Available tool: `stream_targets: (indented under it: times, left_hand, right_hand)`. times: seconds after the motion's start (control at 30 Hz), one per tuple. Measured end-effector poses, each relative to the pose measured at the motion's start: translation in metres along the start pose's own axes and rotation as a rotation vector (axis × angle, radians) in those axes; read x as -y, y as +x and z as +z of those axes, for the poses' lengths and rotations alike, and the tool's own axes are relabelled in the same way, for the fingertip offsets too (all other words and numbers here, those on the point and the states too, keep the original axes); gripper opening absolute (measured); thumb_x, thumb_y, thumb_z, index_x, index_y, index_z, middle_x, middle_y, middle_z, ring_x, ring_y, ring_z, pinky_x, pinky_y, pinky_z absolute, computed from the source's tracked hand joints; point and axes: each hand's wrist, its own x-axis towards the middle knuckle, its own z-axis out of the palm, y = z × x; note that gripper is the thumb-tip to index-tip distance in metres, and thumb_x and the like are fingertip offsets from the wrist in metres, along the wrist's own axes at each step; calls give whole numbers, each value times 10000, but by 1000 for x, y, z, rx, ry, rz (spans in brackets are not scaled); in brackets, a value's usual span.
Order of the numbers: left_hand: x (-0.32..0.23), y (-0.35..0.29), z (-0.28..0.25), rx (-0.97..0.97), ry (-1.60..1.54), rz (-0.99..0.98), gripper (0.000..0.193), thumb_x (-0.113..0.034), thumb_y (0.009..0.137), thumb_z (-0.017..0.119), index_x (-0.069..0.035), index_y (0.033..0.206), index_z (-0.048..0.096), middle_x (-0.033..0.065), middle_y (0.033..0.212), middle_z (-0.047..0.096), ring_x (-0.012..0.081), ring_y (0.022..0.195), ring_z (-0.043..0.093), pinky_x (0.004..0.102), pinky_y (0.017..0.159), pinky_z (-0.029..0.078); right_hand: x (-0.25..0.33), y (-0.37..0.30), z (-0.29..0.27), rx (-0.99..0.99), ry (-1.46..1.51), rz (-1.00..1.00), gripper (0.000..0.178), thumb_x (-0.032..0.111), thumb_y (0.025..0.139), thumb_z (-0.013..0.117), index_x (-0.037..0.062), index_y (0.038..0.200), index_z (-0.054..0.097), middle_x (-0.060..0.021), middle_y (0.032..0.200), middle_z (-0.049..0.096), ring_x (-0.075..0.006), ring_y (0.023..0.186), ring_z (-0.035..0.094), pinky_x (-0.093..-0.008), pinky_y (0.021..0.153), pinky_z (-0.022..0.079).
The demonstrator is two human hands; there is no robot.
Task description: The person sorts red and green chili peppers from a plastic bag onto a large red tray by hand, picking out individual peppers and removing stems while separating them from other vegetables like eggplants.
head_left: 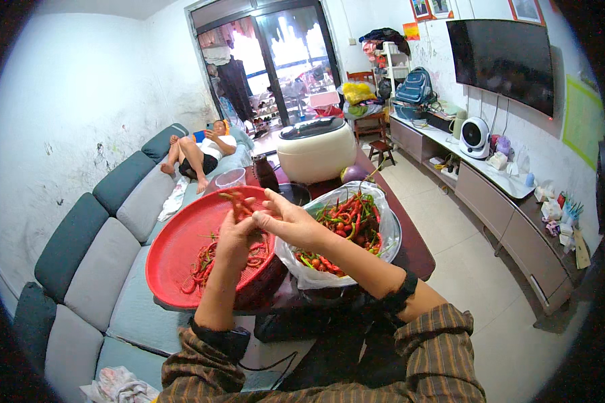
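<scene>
Above a round red plastic basket (171,242), my left hand (230,238) is closed around a few red chili peppers (238,200) that poke up past its fingers. My right hand (290,223) meets it from the right, its fingers bent toward the left fingertips; whatever they pinch is hidden. Loose red chilies (205,265) lie on the basket's mesh bottom, under my hands. Right of the basket, a bowl lined with a clear plastic bag (296,272) is heaped with red chilies (353,218) with green stems.
Behind the bowl stand a cream rice cooker (319,153), a purple round vegetable (353,174), a dark bottle (265,173) and a clear plastic cup (230,178) on the dark red table (417,252). A grey sofa (81,295) runs along the left, where a person (205,151) reclines. A TV cabinet (480,195) lines the right wall.
</scene>
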Motion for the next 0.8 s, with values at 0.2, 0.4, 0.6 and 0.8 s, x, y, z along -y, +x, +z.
stream_targets:
  times: [0.2,0.4,0.6,0.8]
  left_hand:
    - [-29,-10,-99,-174,18,-61,358,10,733,561,-50,1070,460,84,811,564,178,614,582,278,534,491]
    - [-36,-10,-142,-113,1344,-13,609,-99,697,656,2,1240,399,140,1040,564,295,813,604,361,699,506]
    - [-12,-17,-23,297,1113,142,300,-223,778,624,-35,1012,620,140,851,656,240,743,642,325,699,500]
    - [58,42,45,371,1489,391,189,-222,732,569,-61,812,631,168,769,627,348,759,609,432,678,491]
  right_hand:
    - [10,-10,-43,-42,-424,35,347,271,859,560,-24,1035,608,-90,949,638,-143,880,578,-283,782,449]
    - [-11,-39,-100,-285,-681,60,284,301,733,566,42,783,672,-129,719,645,-236,666,627,-348,658,480]
    - [-33,-38,-92,-147,-1012,31,237,247,707,544,61,760,680,-164,750,629,-323,720,615,-403,711,483]
    - [-32,-49,-84,-35,-1110,100,229,240,711,541,80,791,684,-162,784,633,-327,760,613,-418,728,478]
